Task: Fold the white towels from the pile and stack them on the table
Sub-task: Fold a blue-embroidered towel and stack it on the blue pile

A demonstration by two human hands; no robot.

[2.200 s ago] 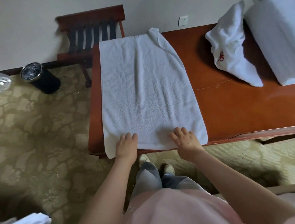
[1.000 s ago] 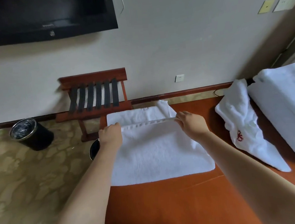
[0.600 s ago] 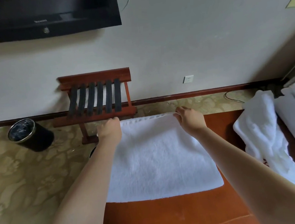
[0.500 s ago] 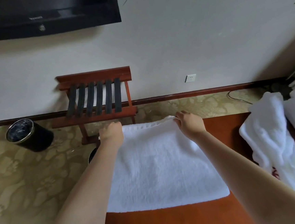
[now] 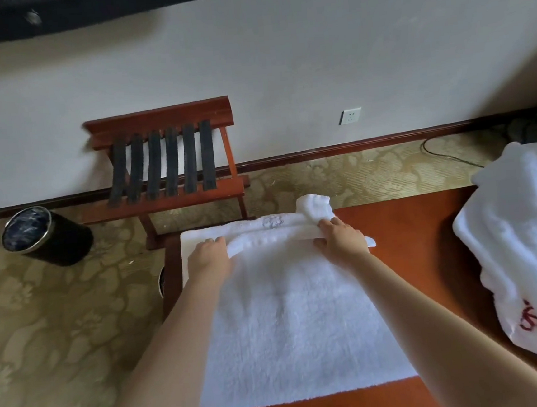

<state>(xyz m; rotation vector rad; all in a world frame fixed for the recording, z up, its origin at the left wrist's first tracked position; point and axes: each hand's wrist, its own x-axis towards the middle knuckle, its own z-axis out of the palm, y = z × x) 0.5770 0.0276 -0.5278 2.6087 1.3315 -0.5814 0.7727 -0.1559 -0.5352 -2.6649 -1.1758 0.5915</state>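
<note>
Left hand and right hand each grip the rolled far edge of the fluffy white towel.

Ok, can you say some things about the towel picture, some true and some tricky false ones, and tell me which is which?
1. The left hand and the right hand both hold the far edge of the white towel. True.
2. The black bin stands left of the wooden rack. True.
3. The white towel hangs on the wooden rack. False: it lies flat on the table.
4. The towel pile sits on the floor. False: the towel pile lies on the right side of the table.
</note>
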